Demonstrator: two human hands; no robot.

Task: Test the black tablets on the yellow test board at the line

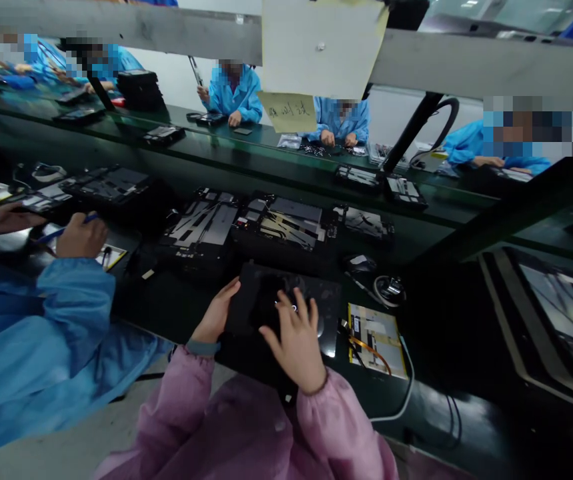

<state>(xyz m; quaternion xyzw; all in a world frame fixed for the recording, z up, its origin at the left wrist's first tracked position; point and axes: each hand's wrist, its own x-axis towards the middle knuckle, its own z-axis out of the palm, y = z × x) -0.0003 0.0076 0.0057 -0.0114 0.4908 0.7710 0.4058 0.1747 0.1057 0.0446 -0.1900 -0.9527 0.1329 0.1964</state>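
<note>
A dark, glossy tablet [246, 307] is tilted up in front of me, its screen black apart from a small light mark near the middle. My left hand [217, 311] grips its left edge, thumb on the front and the other fingers hidden behind. Over the screen, my right hand [296, 337] has its fingers spread, with the fingertips at or just above the glass; I cannot tell whether they touch. To the right lies a flat battery panel [376, 340] with yellow edges, an orange ribbon and a white cable [409, 393].
Stacked opened tablet bodies [206, 223] and another stack [286, 223] line the bench's back. A coiled cable [390, 290] lies right of the tablet. At left, a co-worker's hand [82, 235] holds a blue pen. Black trays [531, 320] stand at right; a metal beam [206, 30] crosses above.
</note>
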